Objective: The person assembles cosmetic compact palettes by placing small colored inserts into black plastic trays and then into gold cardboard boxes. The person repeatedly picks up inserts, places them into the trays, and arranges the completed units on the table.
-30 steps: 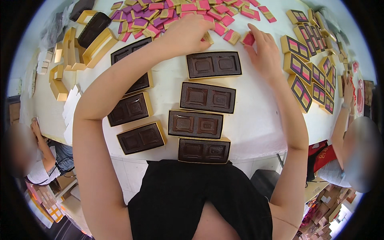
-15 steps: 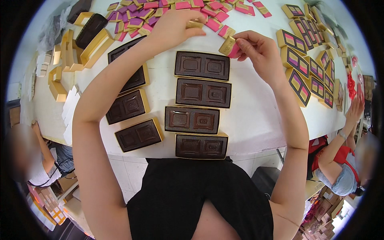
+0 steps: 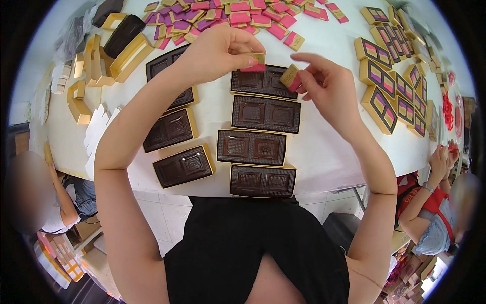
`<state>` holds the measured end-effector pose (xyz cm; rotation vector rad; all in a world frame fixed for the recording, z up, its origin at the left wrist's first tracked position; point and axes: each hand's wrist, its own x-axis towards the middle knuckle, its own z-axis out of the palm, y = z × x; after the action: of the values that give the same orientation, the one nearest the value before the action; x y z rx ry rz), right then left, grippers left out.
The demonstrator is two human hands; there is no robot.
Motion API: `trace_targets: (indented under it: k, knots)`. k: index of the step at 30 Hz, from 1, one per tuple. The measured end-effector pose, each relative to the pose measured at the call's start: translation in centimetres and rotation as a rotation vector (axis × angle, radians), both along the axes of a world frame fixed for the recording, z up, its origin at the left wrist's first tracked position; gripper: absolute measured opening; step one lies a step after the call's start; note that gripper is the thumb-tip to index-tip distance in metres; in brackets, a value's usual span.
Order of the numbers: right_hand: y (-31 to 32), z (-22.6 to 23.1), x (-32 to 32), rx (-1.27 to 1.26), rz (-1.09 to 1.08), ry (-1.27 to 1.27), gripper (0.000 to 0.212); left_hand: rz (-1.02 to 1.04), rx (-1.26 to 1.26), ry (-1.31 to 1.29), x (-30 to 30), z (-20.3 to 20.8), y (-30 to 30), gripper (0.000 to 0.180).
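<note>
Four gold boxes with dark brown plastic trays stand in a column before me, each tray with two square recesses. Over the left recess of the farthest box [image 3: 273,85], my left hand [image 3: 217,53] pinches a small pink-and-gold wrapped chocolate [image 3: 258,67]. My right hand [image 3: 329,83] grips another pink-and-gold wrapped chocolate [image 3: 290,78], tilted, above that box's right end. The recesses I can see in the nearer boxes, such as the second box [image 3: 266,114], hold nothing. More such boxes [image 3: 183,166] form a column to the left, partly hidden by my left arm.
A heap of pink, purple and gold wrapped chocolates [image 3: 202,15] spreads along the far side. Filled boxes [image 3: 378,78] stand grouped at the right. Gold box sleeves [image 3: 132,57] and dark trays [image 3: 124,36] lie at the far left. Other people sit at both sides.
My left hand has come from the heap's edge down to the farthest box, bringing a wrapped chocolate. The right hand, still holding its chocolate, has moved slightly nearer, over the box's right end.
</note>
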<state>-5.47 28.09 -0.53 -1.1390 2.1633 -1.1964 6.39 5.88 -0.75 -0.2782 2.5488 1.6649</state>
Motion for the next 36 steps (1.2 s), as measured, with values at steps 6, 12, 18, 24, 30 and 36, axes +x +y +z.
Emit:
trace_targets:
  k: [6, 12, 18, 24, 30, 36]
  knots:
    - [0.6, -1.6, 1.1, 0.010, -0.016, 0.295, 0.014, 0.063, -0.008, 0.019, 0.7, -0.4, 0.4, 0.025]
    - [1.7, -1.7, 0.4, -0.111, 0.221, 0.723, 0.032, 0.046, 0.023, 0.069, 2.4, 1.4, 3.4, 0.016]
    - [3.1, -3.1, -1.2, 0.014, 0.516, 0.840, 0.064, 0.018, 0.000, 0.118, 2.8, -0.1, 8.8, 0.013]
    - [3.0, -3.2, -1.2, 0.047, 0.505, 0.763, 0.068, -0.019, -0.651, 0.507, 3.3, -3.0, 9.1, 0.026]
    - [4.0, -2.3, 0.2, -0.094, 0.470, 0.503, 0.064, -0.201, -0.883, 0.549, 6.0, -2.3, 10.4, 0.050]
    - [3.4, -4.5, 1.0, 0.109, 0.510, 0.681, 0.085, -0.175, -0.814, 0.560, 5.9, -2.4, 9.1, 0.051]
